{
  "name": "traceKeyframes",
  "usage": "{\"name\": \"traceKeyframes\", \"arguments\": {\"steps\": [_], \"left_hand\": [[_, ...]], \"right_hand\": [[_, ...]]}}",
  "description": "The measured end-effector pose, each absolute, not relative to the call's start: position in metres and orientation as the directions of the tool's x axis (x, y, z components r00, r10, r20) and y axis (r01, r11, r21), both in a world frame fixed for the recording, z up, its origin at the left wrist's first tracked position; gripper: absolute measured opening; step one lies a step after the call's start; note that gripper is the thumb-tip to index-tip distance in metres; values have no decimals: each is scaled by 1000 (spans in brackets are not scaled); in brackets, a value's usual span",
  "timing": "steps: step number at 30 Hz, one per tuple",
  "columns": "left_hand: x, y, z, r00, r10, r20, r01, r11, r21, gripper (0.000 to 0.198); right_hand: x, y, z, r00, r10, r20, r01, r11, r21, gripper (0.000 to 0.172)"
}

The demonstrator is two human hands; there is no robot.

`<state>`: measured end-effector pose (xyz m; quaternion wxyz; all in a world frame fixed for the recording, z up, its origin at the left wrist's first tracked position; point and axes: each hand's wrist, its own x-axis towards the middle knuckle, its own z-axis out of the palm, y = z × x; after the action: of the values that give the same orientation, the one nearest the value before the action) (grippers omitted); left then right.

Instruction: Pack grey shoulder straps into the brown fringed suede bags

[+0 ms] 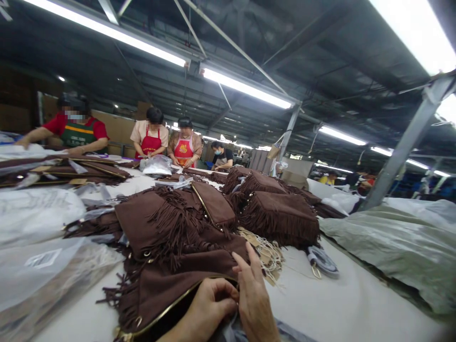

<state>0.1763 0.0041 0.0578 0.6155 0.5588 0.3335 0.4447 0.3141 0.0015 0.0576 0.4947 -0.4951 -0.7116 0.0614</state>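
Note:
A brown fringed bag [171, 280] lies in front of me, its gold zipper open along the near side. My left hand [210, 304] is at the zipper's edge, thumb and fingertips pinched together on something too small to make out. Beside it, my right hand [253, 294] has its fingers stretched upward and apart, close to the left fingertips. Clear plastic shows under both hands. Just beyond them lies a bundle of pale strings with tan tags [269, 254].
More brown fringed bags [280, 213] are heaped ahead. Plastic-wrapped packages [39, 266] lie at the left. A coiled grey strap [322, 261] sits on the white table [342, 304]; a green-grey sheet [399, 251] covers the right side. Several people work beyond the table.

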Motion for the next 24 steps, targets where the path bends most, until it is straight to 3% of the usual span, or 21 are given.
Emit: {"name": "traceKeyframes", "arguments": {"steps": [4, 7, 9, 14, 19, 24], "left_hand": [[178, -1, 62, 350, 916, 195, -151, -151, 977, 8], [176, -5, 68, 378, 882, 281, -177, -230, 957, 17], [175, -5, 68, 352, 897, 268, -175, -218, 960, 19], [174, 1, 63, 241, 962, 129, -23, -127, 992, 12], [176, 3, 59, 233, 964, 129, -26, -126, 992, 14], [177, 2, 58, 236, 962, 136, -43, -129, 991, 19]], "right_hand": [[291, -2, 69, 57, 792, 608, 599, 461, -655, 43], [277, -8, 77, 17, 781, 624, 553, 512, -657, 45], [280, -10, 81, 36, 799, 600, 463, 518, -719, 46], [329, -8, 81, 265, 910, 319, 125, 295, -947, 56], [338, -18, 72, 181, 972, 149, -104, 169, -980, 53], [312, -27, 71, 208, 975, 82, -329, 149, -932, 53]]}}
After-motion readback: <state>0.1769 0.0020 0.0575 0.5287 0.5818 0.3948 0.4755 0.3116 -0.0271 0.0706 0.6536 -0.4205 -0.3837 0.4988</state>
